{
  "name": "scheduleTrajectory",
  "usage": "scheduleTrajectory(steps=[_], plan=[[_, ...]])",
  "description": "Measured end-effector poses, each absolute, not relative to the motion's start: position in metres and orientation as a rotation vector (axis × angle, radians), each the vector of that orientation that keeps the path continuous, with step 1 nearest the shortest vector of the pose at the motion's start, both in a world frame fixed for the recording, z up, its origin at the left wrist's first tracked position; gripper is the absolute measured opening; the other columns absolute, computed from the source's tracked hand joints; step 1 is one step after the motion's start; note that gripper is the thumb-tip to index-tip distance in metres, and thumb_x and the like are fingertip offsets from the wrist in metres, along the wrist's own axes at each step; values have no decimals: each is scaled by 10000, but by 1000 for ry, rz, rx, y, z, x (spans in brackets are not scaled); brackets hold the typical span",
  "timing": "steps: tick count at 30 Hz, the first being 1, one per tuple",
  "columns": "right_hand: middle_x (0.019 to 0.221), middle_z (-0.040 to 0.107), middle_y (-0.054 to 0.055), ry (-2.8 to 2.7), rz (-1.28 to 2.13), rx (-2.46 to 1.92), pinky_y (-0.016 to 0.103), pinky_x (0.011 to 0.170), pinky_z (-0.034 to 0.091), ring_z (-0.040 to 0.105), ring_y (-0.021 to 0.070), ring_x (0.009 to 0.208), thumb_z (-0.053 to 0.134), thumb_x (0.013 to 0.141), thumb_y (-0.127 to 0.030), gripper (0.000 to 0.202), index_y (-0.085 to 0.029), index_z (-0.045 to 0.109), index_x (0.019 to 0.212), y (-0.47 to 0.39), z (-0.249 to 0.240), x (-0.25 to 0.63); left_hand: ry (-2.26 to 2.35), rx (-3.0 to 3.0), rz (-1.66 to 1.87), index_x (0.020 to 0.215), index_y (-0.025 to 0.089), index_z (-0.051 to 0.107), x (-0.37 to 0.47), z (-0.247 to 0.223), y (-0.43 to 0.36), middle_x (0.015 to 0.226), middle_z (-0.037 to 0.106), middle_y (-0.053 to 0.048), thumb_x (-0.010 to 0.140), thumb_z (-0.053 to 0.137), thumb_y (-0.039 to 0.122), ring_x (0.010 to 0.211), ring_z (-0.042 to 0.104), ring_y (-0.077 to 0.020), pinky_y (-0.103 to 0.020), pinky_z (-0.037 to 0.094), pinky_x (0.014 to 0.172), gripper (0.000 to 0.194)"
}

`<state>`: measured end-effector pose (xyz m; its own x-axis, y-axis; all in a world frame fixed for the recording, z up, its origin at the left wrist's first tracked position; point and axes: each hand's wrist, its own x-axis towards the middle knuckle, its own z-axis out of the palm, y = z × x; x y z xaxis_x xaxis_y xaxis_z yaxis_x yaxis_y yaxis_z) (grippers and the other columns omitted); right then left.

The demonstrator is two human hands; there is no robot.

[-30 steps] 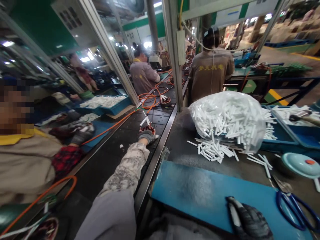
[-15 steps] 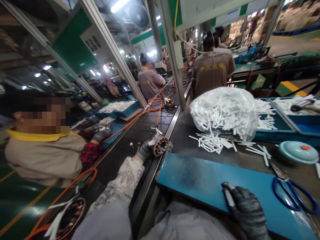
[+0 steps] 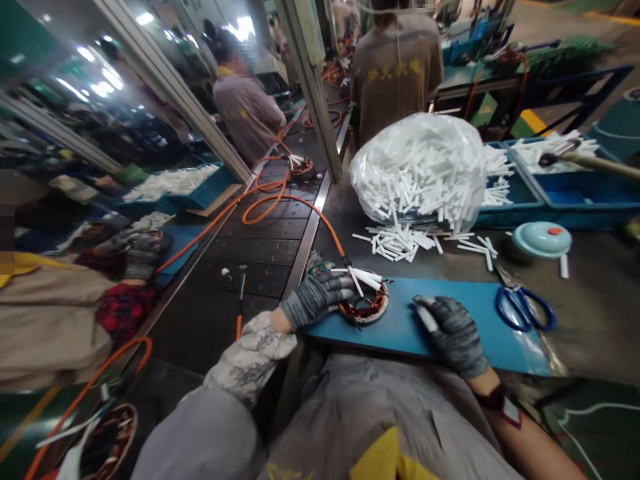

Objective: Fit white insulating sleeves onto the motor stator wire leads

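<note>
A round wound copper ring (image 3: 367,310) rests on the left part of the blue board (image 3: 470,297), with white tubes (image 3: 369,277) and an orange cable at its top. My left hand (image 3: 317,297), in a grey striped glove, grips the ring's left side; its fingers lie over the edge and the thumb is hidden. My right hand (image 3: 453,333), gloved too, is over the middle of the board, right of the ring and apart from it. Its fingers are curled, with a short white piece, perhaps a tube or a bare thumb tip, showing at the thumb side.
A clear bag of white tubes (image 3: 420,173) stands behind the board beside loose tubes (image 3: 400,241). Blue scissors (image 3: 523,308) and a light-blue lidded bowl (image 3: 543,240) are at right. Blue bins (image 3: 560,210) stand behind. A co-worker's gloved hands (image 3: 143,253) are across the conveyor (image 3: 270,233).
My left hand has brought the ring from the conveyor's edge onto the blue board, pulling the orange cable along. The view has shifted, and my right hand remains over the board.
</note>
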<state>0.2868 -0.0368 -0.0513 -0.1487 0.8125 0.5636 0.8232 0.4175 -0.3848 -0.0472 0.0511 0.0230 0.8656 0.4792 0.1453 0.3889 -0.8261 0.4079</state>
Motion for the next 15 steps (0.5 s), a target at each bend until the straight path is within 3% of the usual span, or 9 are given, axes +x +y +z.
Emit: scheduleTrajectory(steps=[2, 5, 7, 8, 10, 15], plan=[[901, 731, 108, -1932, 81, -1396, 364, 749, 521, 672, 243, 819, 473, 1043, -410, 381, -168, 762, 1095, -30, -40, 289, 576, 2424, 390, 1204, 197, 714, -59, 57, 49, 1264, 722, -142, 1032, 496, 320, 1246, 650, -239, -458, 512, 1083, 304], [968, 734, 105, -1895, 223, -1404, 355, 768, 520, 681, 238, 851, 472, 1039, -444, 392, -188, 754, 1130, -15, -21, 288, 641, 2137, 599, 1028, 234, 769, -64, 108, 49, 1151, 765, -75, 965, 633, 366, 1062, 728, -220, -357, 588, 954, 200], [996, 739, 104, -1902, 320, -1388, 353, 800, 511, 683, 239, 887, 460, 1038, -460, 404, -195, 750, 1133, -3, -10, 281, 882, 2081, 927, 1130, 238, 742, -53, 123, 60, 1249, 728, -66, 964, 624, 405, 1157, 689, -234, -383, 560, 1021, 264], [995, 741, 105, -1922, 375, -1388, 354, 811, 505, 683, 241, 895, 456, 1035, -474, 415, -194, 752, 1114, 4, -7, 276, 974, 2138, 922, 1237, 236, 700, -43, 121, 69, 1300, 706, -66, 965, 617, 408, 1212, 661, -231, -389, 530, 1068, 332], [941, 743, 106, -1997, 494, -1427, 350, 785, 489, 675, 241, 854, 468, 1018, -512, 435, -190, 760, 1030, 15, -1, 264, 1075, 2324, 641, 1369, 225, 613, -20, 106, 91, 1346, 683, -62, 973, 593, 380, 1242, 642, -206, -371, 494, 1101, 426], [713, 648, 68, -2001, 691, -1536, 314, 648, 388, 553, 181, 656, 498, 972, -554, 464, -194, 681, 744, 26, 4, 246, 1184, 2495, 67, 1067, 173, 759, 18, 76, 108, 1050, 784, -78, 993, 539, 326, 1016, 726, -208, -324, 538, 937, 278]])
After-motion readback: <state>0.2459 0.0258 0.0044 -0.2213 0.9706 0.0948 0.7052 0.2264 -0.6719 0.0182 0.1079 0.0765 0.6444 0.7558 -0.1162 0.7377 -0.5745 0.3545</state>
